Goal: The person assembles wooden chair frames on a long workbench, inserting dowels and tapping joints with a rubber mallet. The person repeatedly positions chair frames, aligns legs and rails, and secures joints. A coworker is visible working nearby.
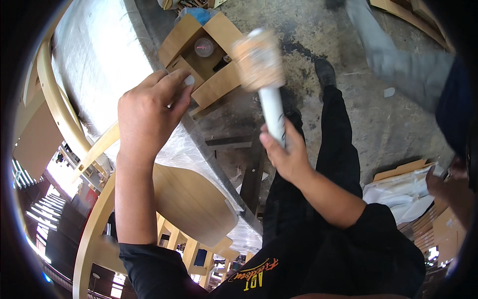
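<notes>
My right hand (290, 157) is closed around the white handle of a mallet (273, 112). Its thick tan head looks wrapped and is smeared by motion. My left hand (149, 102) is raised over the edge of a plastic-covered table (107, 42), thumb and fingers pinched together. A small white round piece (189, 80) shows at its fingertips; what kind it is I cannot make out. Below my left forearm lies a pale wooden chair (194, 202) with a broad curved panel, resting on the plastic cover.
Beyond the table edge stands an open cardboard box (216, 92) with a clear round tub (203, 47) inside. Another person's arm (450, 184) is at the right, near a carton with white wrapping (398, 199). Curved wooden parts (55, 89) line the left.
</notes>
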`<action>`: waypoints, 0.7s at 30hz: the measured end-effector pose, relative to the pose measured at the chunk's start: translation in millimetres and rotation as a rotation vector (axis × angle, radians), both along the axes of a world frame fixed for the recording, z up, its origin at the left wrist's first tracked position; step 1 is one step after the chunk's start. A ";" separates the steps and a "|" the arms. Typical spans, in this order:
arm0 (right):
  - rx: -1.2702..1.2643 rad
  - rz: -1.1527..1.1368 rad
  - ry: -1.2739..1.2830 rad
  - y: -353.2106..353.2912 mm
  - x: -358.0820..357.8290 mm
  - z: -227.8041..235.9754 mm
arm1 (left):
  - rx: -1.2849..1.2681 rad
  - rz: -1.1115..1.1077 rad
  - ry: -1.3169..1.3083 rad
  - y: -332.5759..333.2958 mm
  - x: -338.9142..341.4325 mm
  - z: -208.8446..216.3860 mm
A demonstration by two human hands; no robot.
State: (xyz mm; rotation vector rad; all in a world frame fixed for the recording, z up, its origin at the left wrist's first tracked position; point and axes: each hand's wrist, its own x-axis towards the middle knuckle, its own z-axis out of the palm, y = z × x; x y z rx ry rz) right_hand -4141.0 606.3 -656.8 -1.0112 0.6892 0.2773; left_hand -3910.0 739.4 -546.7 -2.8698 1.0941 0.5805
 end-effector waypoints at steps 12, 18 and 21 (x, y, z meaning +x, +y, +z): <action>-0.312 0.150 -0.154 3.8 -1.3 16.8 | 0.011 -0.002 -0.024 1.1 -2.0 -1.9; -0.474 0.042 -0.283 11.7 -8.6 12.2 | 0.025 -0.017 -0.031 0.6 -2.4 -2.7; -0.382 0.032 -0.189 11.0 -14.9 14.1 | 0.023 -0.006 -0.024 1.0 -3.5 -2.0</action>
